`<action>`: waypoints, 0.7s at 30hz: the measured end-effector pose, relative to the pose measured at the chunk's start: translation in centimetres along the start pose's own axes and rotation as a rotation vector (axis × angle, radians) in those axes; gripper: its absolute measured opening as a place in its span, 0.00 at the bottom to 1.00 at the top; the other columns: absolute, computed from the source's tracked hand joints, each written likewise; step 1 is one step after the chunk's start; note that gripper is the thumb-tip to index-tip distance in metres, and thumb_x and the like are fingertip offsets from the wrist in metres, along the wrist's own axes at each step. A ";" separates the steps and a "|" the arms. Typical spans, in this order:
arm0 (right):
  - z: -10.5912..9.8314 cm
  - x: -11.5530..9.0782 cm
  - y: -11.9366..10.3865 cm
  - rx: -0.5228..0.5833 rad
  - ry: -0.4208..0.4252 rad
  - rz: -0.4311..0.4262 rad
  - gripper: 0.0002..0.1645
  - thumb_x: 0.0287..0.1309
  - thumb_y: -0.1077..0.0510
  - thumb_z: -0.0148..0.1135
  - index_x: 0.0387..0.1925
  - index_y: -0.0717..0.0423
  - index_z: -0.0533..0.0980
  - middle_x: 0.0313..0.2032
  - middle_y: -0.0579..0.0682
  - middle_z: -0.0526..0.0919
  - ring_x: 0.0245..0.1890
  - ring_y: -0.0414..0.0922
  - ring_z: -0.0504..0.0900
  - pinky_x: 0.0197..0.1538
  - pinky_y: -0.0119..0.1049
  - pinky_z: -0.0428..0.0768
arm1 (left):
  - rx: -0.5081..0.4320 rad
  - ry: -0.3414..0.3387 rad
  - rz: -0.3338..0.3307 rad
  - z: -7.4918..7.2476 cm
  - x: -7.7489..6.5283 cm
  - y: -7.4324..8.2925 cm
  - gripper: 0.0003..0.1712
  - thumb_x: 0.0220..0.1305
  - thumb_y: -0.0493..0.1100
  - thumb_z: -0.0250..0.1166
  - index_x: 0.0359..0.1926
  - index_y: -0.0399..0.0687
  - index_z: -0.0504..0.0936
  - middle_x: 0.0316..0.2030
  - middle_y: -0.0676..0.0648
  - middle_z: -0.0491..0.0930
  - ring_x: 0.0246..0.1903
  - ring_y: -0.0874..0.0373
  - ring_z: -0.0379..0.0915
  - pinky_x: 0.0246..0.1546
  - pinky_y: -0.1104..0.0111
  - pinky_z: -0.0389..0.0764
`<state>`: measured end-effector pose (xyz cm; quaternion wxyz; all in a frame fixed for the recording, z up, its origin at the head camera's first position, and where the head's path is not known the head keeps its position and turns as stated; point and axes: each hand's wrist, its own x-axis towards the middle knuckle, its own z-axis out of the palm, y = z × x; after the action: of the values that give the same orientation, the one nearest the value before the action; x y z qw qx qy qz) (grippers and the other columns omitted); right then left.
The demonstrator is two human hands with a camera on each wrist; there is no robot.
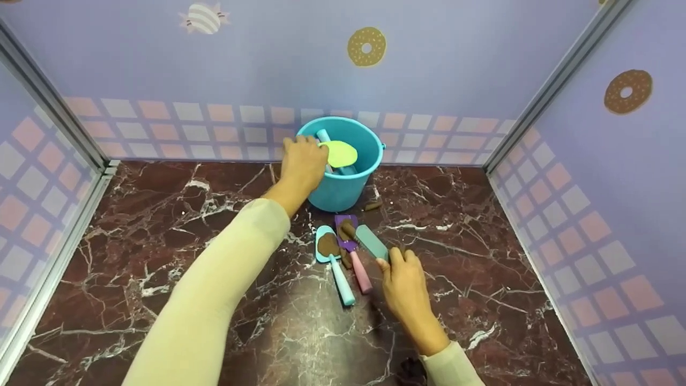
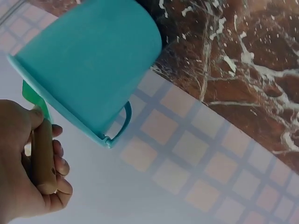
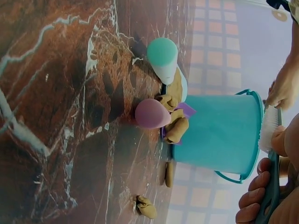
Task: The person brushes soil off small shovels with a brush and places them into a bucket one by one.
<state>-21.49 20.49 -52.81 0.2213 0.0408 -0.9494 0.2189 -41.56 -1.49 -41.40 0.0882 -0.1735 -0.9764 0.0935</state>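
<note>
My left hand (image 1: 303,163) is at the left rim of a blue bucket (image 1: 340,190), gripping a small shovel by its brown handle (image 2: 43,158). The shovel's yellow-green blade (image 1: 342,154) hangs over the bucket's mouth. My right hand (image 1: 407,287) holds a scrubbing brush (image 1: 372,242) by its teal handle; its white bristles (image 3: 269,126) show in the right wrist view. Beyond the brush tip lie a purple shovel (image 1: 349,245) with a pink handle and a light blue shovel (image 1: 343,281). Brown clay-like lumps (image 1: 328,245) rest on both blades.
Light blue handles (image 1: 323,135) stick up inside the bucket. Loose brown pieces (image 1: 372,206) lie on the dark marbled floor (image 1: 455,214) near it. Patterned walls (image 1: 445,64) enclose the floor at the back and sides. A small dark object (image 1: 411,371) lies by my right sleeve.
</note>
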 end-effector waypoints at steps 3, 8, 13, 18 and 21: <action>0.1 -0.1 0.0 0.003 0.006 -0.007 0.20 0.65 0.49 0.65 0.30 0.57 0.67 0.25 0.51 0.62 0.26 0.54 0.68 0.32 0.50 0.70 | 0.023 -0.014 0.048 0.1 0.8 0.2 0.20 0.77 0.49 0.53 0.62 0.46 0.77 0.54 0.33 0.76 0.52 0.37 0.72 0.54 0.39 0.73; 0.3 -0.3 0.1 0.006 0.008 -0.021 0.19 0.65 0.49 0.65 0.30 0.58 0.68 0.25 0.52 0.63 0.26 0.55 0.69 0.31 0.50 0.70 | -0.064 -0.035 0.032 0.3 1.4 0.5 0.21 0.75 0.51 0.57 0.60 0.45 0.80 0.55 0.33 0.76 0.55 0.36 0.71 0.55 0.38 0.71; 0.4 -0.5 0.0 0.008 0.010 -0.017 0.19 0.64 0.49 0.66 0.31 0.58 0.69 0.25 0.52 0.65 0.26 0.56 0.70 0.32 0.51 0.70 | -0.097 -0.054 0.048 0.4 1.4 0.9 0.18 0.76 0.43 0.56 0.60 0.43 0.80 0.56 0.33 0.76 0.55 0.36 0.70 0.56 0.37 0.71; 0.3 -0.5 0.0 0.000 -0.004 -0.018 0.19 0.65 0.48 0.64 0.31 0.58 0.68 0.26 0.53 0.65 0.27 0.55 0.71 0.32 0.51 0.71 | -0.168 -0.047 0.042 0.5 1.5 1.1 0.17 0.75 0.41 0.57 0.61 0.48 0.80 0.57 0.34 0.76 0.58 0.38 0.69 0.58 0.35 0.68; 0.4 -0.4 0.0 -0.008 -0.008 -0.020 0.20 0.65 0.48 0.64 0.30 0.58 0.68 0.26 0.54 0.66 0.28 0.56 0.72 0.33 0.52 0.71 | -0.230 -0.021 0.036 0.8 1.5 1.1 0.18 0.77 0.48 0.55 0.62 0.50 0.79 0.58 0.35 0.76 0.61 0.38 0.68 0.58 0.34 0.67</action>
<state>-21.27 20.35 -53.30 0.2200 0.0503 -0.9506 0.2129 -42.80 -0.08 -42.15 0.0557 -0.1990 -0.9783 -0.0158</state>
